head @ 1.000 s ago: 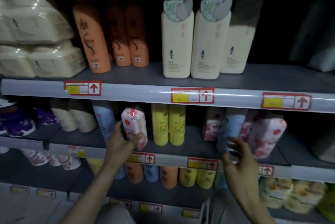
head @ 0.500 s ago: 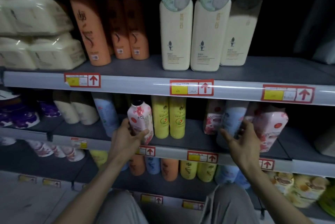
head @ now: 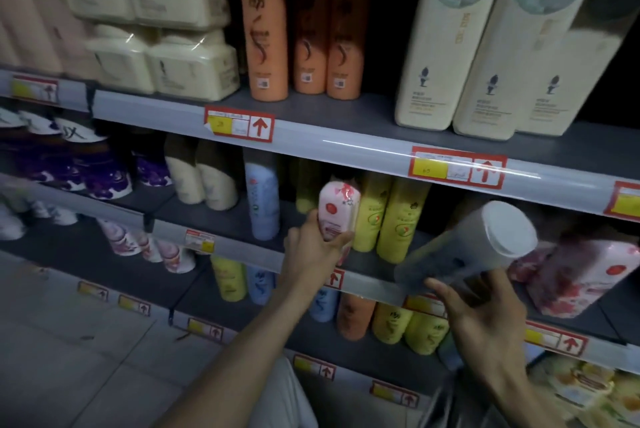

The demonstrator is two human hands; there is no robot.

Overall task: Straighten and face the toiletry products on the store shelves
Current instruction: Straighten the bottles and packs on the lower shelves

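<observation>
My left hand [head: 311, 249] grips a pink floral bottle [head: 337, 211] standing upright on the middle shelf [head: 242, 247], just left of two yellow bottles [head: 388, 216]. My right hand [head: 485, 316] holds a pale bottle with a white cap [head: 464, 247], tipped on its side with the cap pointing up and right, out in front of the shelf edge. A pink floral bottle [head: 578, 275] leans on the shelf to the right of it.
A light blue bottle [head: 261, 195] and cream bottles [head: 201, 174] stand left on the same shelf. Orange bottles [head: 266, 29] and tall cream bottles [head: 450, 57] fill the shelf above. More bottles [head: 391, 320] stand on the shelf below. Tiled floor [head: 86, 358] lies lower left.
My right hand has pulled the pale bottle off the shelf and tipped it sideways. My left hand still grips the pink bottle. The view has shifted left and closer.
</observation>
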